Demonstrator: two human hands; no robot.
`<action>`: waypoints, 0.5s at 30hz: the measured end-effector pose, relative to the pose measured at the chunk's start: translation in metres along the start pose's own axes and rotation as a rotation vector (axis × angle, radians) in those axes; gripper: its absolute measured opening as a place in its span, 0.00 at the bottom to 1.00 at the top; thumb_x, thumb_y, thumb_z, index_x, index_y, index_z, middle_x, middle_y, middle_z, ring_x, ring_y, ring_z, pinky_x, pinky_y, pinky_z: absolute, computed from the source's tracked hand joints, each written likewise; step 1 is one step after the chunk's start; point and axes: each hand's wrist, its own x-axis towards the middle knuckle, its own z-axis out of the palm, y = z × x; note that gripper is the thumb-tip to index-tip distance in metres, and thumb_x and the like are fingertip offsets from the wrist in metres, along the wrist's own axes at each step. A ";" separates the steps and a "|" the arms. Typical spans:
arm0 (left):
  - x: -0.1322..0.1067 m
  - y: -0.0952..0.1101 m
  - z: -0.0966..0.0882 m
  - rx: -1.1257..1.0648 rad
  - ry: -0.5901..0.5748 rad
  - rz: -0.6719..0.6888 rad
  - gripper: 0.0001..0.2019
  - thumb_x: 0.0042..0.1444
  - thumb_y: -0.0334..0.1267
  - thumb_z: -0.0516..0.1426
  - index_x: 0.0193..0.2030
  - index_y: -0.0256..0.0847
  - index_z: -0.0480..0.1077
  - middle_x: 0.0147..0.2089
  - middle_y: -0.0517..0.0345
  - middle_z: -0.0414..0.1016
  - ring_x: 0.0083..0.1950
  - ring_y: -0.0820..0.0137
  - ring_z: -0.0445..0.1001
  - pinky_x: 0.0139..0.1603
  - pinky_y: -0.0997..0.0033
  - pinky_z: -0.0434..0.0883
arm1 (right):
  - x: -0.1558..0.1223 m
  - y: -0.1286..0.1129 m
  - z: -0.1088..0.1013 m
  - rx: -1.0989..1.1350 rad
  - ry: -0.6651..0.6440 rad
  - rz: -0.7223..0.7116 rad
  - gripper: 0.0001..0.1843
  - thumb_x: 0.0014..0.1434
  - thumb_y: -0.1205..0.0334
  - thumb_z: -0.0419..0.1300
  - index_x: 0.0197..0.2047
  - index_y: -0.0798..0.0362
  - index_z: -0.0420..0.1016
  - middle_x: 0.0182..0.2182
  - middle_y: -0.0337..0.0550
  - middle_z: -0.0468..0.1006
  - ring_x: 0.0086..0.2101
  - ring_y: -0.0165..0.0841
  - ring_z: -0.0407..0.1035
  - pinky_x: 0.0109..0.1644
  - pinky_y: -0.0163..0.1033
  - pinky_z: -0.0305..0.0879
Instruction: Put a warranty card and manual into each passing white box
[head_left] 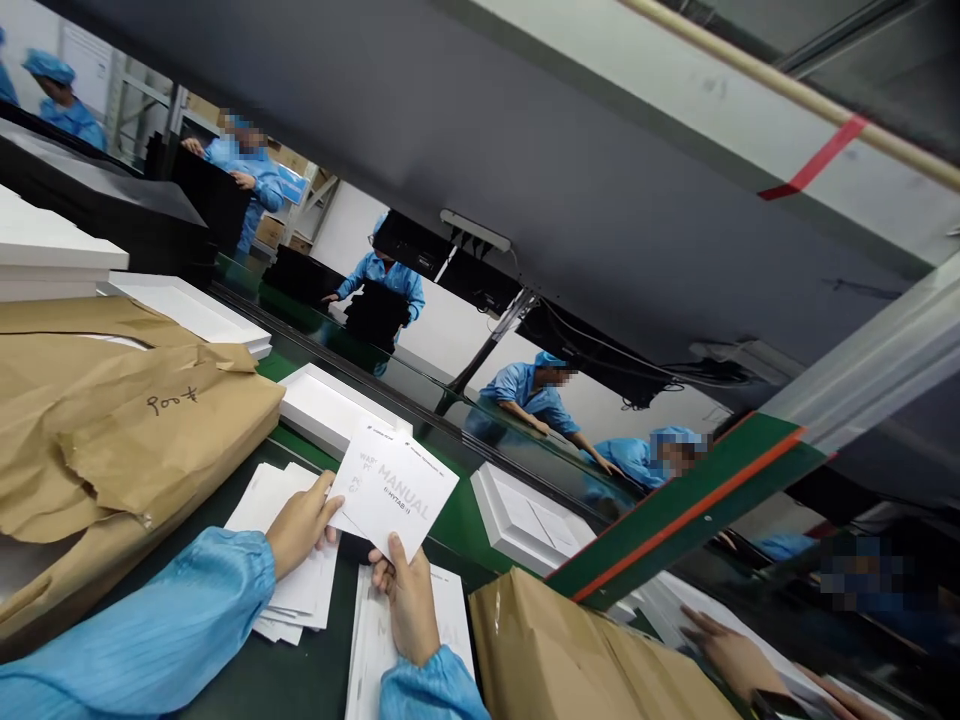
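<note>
My left hand (300, 522) and my right hand (409, 598) together hold a small white manual booklet (394, 487) with "MANUAL" printed on it, lifted above the green work surface (457, 525). The left hand pinches its left edge, the right hand grips its lower edge with the thumb on top. Under the left hand lies a stack of white cards (296, 590). Beneath the right hand is a second stack of white manuals (450, 610). Both sleeves are light blue.
Torn brown paper wrapping (127, 420) lies at left, another brown paper package (555, 650) at lower right. White boxes (330, 405) (525, 520) sit on the belt. A co-worker's hand (731, 655) rests at right. Several people in blue work beyond.
</note>
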 end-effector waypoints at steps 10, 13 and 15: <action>0.088 -0.001 -0.049 -0.046 0.196 -0.108 0.09 0.53 0.34 0.43 0.40 0.36 0.59 0.19 0.65 0.63 0.17 0.80 0.60 0.23 0.79 0.60 | -0.001 -0.008 0.000 0.083 0.058 0.010 0.15 0.45 0.50 0.55 0.33 0.51 0.62 0.18 0.39 0.70 0.17 0.27 0.59 0.18 0.33 0.54; 0.118 -0.007 -0.053 -0.054 0.219 -0.230 0.11 0.54 0.37 0.45 0.40 0.33 0.60 0.25 0.61 0.66 0.22 0.79 0.64 0.26 0.76 0.64 | 0.001 -0.006 0.000 0.077 0.063 0.030 0.16 0.45 0.49 0.55 0.34 0.51 0.61 0.18 0.39 0.70 0.17 0.28 0.60 0.17 0.33 0.54; 0.130 -0.009 -0.057 -0.065 0.264 -0.317 0.12 0.53 0.39 0.47 0.41 0.33 0.61 0.33 0.57 0.66 0.29 0.77 0.67 0.29 0.72 0.66 | 0.003 -0.003 -0.002 0.073 0.059 0.040 0.18 0.44 0.49 0.55 0.34 0.52 0.61 0.17 0.39 0.70 0.16 0.27 0.60 0.17 0.32 0.53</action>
